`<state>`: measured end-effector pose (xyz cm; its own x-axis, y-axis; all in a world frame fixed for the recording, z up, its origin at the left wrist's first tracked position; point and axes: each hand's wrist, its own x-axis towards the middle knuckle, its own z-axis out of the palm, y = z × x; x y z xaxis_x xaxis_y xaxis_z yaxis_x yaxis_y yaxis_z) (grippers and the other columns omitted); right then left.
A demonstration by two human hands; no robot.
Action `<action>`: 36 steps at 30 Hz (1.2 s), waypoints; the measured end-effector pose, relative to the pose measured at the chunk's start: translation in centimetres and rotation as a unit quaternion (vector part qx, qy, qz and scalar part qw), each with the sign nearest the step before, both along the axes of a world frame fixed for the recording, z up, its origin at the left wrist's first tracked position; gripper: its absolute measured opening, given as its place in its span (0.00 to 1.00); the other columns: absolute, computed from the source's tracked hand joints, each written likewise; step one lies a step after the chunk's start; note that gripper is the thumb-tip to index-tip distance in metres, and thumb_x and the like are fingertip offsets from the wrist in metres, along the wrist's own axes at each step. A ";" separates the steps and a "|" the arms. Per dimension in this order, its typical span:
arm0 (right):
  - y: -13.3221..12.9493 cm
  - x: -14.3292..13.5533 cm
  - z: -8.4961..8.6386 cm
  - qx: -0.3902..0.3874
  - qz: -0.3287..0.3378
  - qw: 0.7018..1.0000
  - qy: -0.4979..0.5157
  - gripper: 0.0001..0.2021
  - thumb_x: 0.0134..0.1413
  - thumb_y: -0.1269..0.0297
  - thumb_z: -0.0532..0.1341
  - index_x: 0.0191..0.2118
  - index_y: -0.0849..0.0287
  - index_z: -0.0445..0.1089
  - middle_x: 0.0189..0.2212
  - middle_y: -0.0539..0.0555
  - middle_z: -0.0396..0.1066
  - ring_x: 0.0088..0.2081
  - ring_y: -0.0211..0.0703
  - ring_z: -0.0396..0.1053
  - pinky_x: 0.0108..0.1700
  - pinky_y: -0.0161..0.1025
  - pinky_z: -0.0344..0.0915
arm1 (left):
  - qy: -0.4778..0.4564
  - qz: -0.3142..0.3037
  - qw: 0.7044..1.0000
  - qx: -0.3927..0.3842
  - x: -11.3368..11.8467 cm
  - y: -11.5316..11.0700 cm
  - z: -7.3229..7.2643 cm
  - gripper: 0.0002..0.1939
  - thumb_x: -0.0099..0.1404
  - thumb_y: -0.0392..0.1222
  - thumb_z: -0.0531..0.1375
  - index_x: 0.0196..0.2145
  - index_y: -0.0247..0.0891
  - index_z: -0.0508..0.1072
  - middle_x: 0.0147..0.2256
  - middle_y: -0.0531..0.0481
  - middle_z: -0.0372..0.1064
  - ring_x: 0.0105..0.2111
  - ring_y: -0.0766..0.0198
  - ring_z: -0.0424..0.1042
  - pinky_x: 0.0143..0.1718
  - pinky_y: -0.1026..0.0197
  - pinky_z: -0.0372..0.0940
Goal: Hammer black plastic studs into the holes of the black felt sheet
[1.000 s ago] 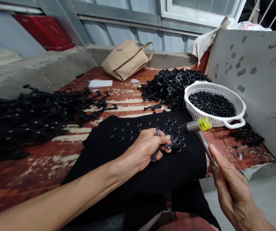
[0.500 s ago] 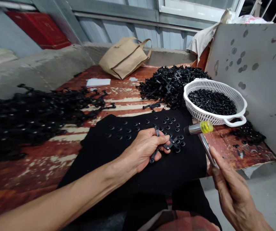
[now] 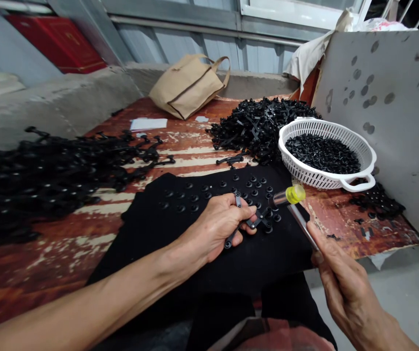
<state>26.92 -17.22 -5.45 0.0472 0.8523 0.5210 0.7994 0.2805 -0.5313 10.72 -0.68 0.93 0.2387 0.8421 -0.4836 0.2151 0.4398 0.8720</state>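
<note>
The hammer (image 3: pixel 303 225) looks shiny metal, its tip (image 3: pixel 296 194) glossy plastic, the cloth (image 3: pixel 282 246) matt, the basket (image 3: pixel 312 178) plastic.

Front and centre, a cloth (image 3: pixel 260 261) is lying on the table (image 3: pixel 191 139), small round pieces (image 3: pixel 194 198) are sitting on it, and a hammer (image 3: pixel 300 223) is hanging over its right side. Out left, a long heap (image 3: pixel 59 180) is spreading. Behind the cloth a second heap (image 3: pixel 260 129) is resting, a basket (image 3: pixel 293 165) sitting just right of it, small parts (image 3: pixel 322 153) lying inside. Farther back, a bag (image 3: pixel 189 85) is leaning, a paper sheet (image 3: pixel 148 124) lying before it, leftward. Far right, a panel (image 3: pixel 395 122) is standing.
</note>
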 end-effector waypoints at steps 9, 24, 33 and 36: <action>-0.6 0.0 0.2 -0.013 -0.019 0.998 0.062 0.32 0.62 0.80 0.52 0.69 0.50 0.50 0.63 0.54 0.61 0.59 0.46 0.65 0.61 0.46 0.63 | -0.031 0.015 0.999 -0.028 -0.1 0.0 0.1 0.11 0.59 0.25 0.60 0.22 0.34 0.65 0.18 0.52 0.67 0.14 0.69 0.67 0.08 0.73 0.49; -1.9 0.0 -1.4 -0.044 -0.101 0.971 0.211 0.23 0.66 0.68 0.55 0.64 0.50 0.61 0.41 0.56 0.78 0.44 0.49 0.77 0.42 0.42 0.77 | -0.026 0.013 0.999 -0.035 0.0 -0.1 0.1 0.11 0.60 0.25 0.59 0.22 0.33 0.65 0.20 0.53 0.67 0.15 0.70 0.67 0.08 0.73 0.49; -2.1 0.1 -1.5 -0.067 -0.091 0.969 0.218 0.24 0.66 0.68 0.53 0.66 0.50 0.58 0.36 0.54 0.78 0.40 0.48 0.78 0.41 0.43 0.77 | -0.026 0.020 0.999 -0.033 -0.1 0.0 0.0 0.10 0.58 0.26 0.61 0.23 0.34 0.65 0.19 0.52 0.68 0.15 0.69 0.67 0.09 0.72 0.49; -1.9 -0.1 -1.3 -0.062 -0.086 0.970 0.219 0.23 0.66 0.67 0.53 0.65 0.49 0.59 0.33 0.53 0.78 0.39 0.48 0.78 0.40 0.43 0.77 | -0.022 0.024 0.999 -0.034 0.0 -0.1 0.1 0.11 0.57 0.25 0.60 0.22 0.34 0.65 0.18 0.53 0.67 0.14 0.68 0.67 0.09 0.72 0.48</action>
